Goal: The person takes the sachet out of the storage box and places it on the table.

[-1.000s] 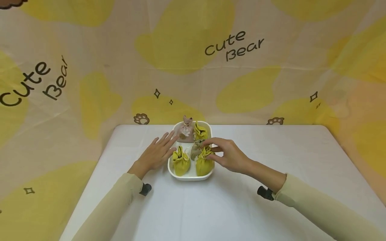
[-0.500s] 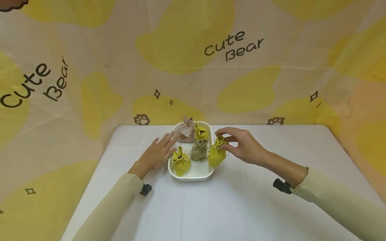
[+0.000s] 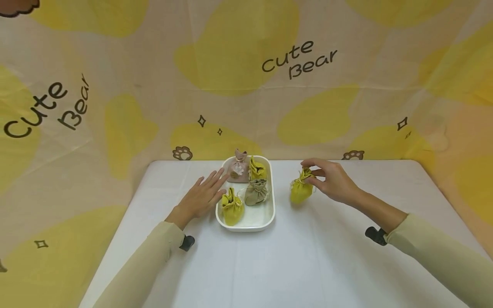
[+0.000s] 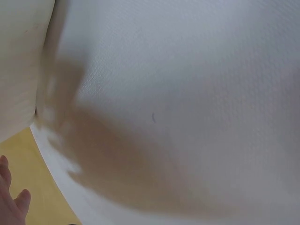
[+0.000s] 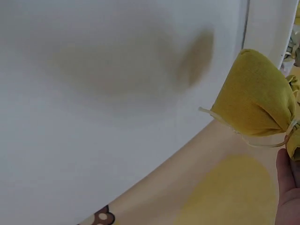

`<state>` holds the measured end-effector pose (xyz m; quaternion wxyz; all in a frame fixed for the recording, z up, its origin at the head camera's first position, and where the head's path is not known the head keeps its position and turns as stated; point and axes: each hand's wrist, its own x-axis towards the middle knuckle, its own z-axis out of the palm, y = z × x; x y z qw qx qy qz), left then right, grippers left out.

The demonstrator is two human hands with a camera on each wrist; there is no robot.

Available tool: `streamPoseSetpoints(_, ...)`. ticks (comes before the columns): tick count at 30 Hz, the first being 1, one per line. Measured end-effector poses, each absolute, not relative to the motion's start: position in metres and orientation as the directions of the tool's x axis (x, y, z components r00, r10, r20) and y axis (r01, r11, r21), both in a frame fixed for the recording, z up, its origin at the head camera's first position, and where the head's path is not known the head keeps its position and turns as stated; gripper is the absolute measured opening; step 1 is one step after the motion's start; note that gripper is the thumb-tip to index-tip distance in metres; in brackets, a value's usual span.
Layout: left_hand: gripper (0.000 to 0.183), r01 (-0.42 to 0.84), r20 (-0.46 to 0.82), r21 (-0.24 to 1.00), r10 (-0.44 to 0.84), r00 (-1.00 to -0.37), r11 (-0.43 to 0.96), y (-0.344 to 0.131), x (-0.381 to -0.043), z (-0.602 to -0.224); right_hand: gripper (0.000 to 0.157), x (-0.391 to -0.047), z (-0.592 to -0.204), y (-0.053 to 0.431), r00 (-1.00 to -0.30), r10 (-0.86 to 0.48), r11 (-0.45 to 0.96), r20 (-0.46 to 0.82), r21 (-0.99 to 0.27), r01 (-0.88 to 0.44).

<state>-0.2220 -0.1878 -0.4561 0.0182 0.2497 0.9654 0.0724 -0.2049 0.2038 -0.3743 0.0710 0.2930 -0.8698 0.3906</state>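
Backdrop (image 3: 231,107): pale beige fabric rising at 12 o'clock and along both sides, printed with yellow blotches, sparkles, paw prints (image 3: 182,153) and "Cute Bear" lettering (image 3: 299,60).
Table (image 3: 246,273): covered in white, spread out beneath both arms.
Tray (image 3: 246,228): white, shallow, round-cornered, longer from 12 to 6 o'clock than across.
Pink pouch (image 3: 238,172): upright in the tray, toward 11 o'clock, tied at the neck, trimmed in front with a pale flower.
Rear yellow pouch (image 3: 258,169): inside the tray toward 1 o'clock, just beside the pink one, open-mouthed.
Grey-green pouch (image 3: 256,195): inside the tray, a little toward 3 o'clock from its middle, gathered at the neck.
Front yellow pouch (image 3: 233,212): inside the tray toward 7 o'clock.
Held yellow pouch (image 3: 301,191): outside the tray, at 3 o'clock from it; hanging by the neck, with its base tilted toward 7 o'clock and a pale cord at the gather; seemingly raised above the white cover.
Right hand (image 3: 335,180): pinching that gathered neck between thumb and fingers.
Left hand (image 3: 198,196): at 9 o'clock of the tray, flat, with fingers straight and spread, reaching over the rim near the pink pouch; cannot tell whether touching either.
Sleeves (image 3: 142,265): pale green, pushed back from both wrists.
Wrist devices (image 3: 187,243): black, small, one under each cuff.
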Motion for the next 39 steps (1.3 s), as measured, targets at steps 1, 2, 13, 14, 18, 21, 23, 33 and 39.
streamPoseSetpoints(1, 0.055, 0.482, 0.003, 0.148, 0.487, -0.874, 0.864, -0.188, -0.222, -0.457, 0.046, -0.207, -0.377, 0.207, -0.822, -0.449, 0.532, 0.35, -0.634, -0.561)
streamPoseSetpoints(2, 0.055, 0.483, 0.005, 0.147, 0.488, -0.873, 0.863, -0.188, -0.222, -0.457, 0.047, -0.208, -0.379, 0.21, -0.825, -0.444, 0.538, 0.35, -0.631, -0.558)
streamPoseSetpoints(13, 0.055, 0.491, 0.029, 0.135, 0.492, -0.87, 0.86, -0.188, -0.22, -0.457, 0.041, -0.219, -0.402, 0.236, -0.871, -0.42, 0.654, 0.254, -0.581, -0.485)
streamPoseSetpoints(14, 0.055, 0.491, 0.028, 0.135, 0.492, -0.87, 0.861, -0.187, -0.22, -0.457, 0.041, -0.22, -0.404, 0.237, -0.875, -0.419, 0.66, 0.243, -0.58, -0.477)
streamPoseSetpoints(18, 0.055, 0.485, 0.019, 0.133, 0.487, -0.873, 0.864, -0.187, -0.219, -0.456, 0.041, -0.221, -0.409, 0.239, -0.875, -0.418, 0.66, 0.244, -0.581, -0.477)
streamPoseSetpoints(21, 0.054, 0.479, 0.015, 0.131, 0.481, -0.876, 0.868, -0.187, -0.218, -0.456, 0.042, -0.222, -0.411, 0.24, -0.865, -0.427, 0.653, 0.262, -0.572, -0.496)
streamPoseSetpoints(23, 0.054, 0.477, 0.016, 0.133, 0.479, -0.878, 0.869, -0.186, -0.218, -0.456, 0.043, -0.222, -0.41, 0.239, -0.858, -0.433, 0.652, 0.277, -0.561, -0.51)
streamPoseSetpoints(33, 0.055, 0.464, 0.008, 0.132, 0.467, -0.884, 0.876, -0.186, -0.216, -0.456, 0.051, -0.222, -0.402, 0.228, -0.854, -0.444, 0.693, 0.271, -0.5, -0.52)
streamPoseSetpoints(39, 0.054, 0.456, 0.011, 0.131, 0.459, -0.889, 0.88, -0.186, -0.216, -0.456, 0.055, -0.221, -0.393, 0.207, -0.847, -0.461, 0.678, 0.264, -0.512, -0.528)
